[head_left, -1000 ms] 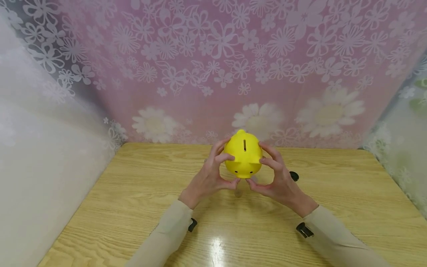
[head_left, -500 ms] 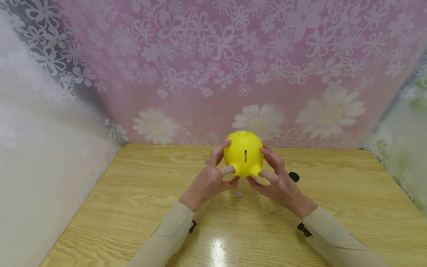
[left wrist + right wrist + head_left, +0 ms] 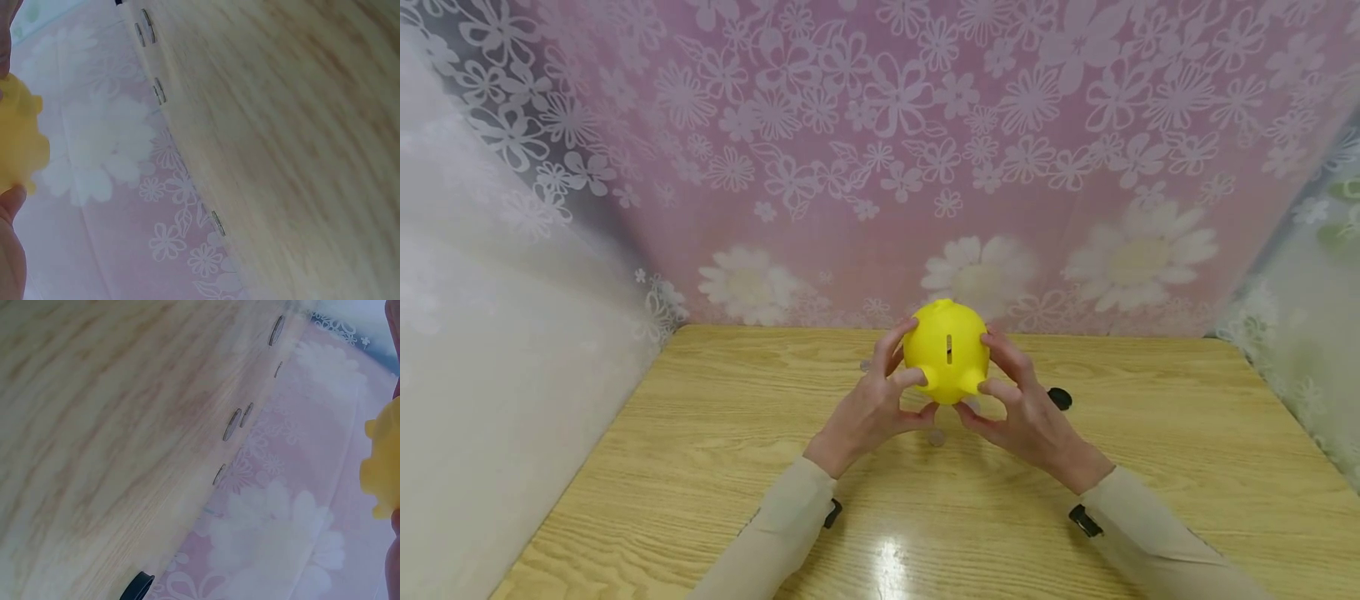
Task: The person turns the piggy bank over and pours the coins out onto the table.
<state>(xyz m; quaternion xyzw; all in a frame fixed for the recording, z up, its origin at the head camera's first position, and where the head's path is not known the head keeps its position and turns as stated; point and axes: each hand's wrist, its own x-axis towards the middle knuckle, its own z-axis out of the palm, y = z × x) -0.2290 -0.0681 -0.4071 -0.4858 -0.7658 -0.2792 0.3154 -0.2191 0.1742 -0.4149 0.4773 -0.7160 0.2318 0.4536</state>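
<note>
Head view: left hand and right hand gripping a yellow piggy bank

Both hands are holding the piggy bank between them, fingers curling about its opposite sides and thumbs pressing near its lower edge. The bank is sitting clear of the wooden surface, over its far half, its slot facing the head camera. Coins are lying flat on the surface beneath and around the hands; the left wrist view is showing four, the right wrist view five. A black cap is resting on the surface just beside the right hand. Behind, a pink floral cloth is hanging.
</note>
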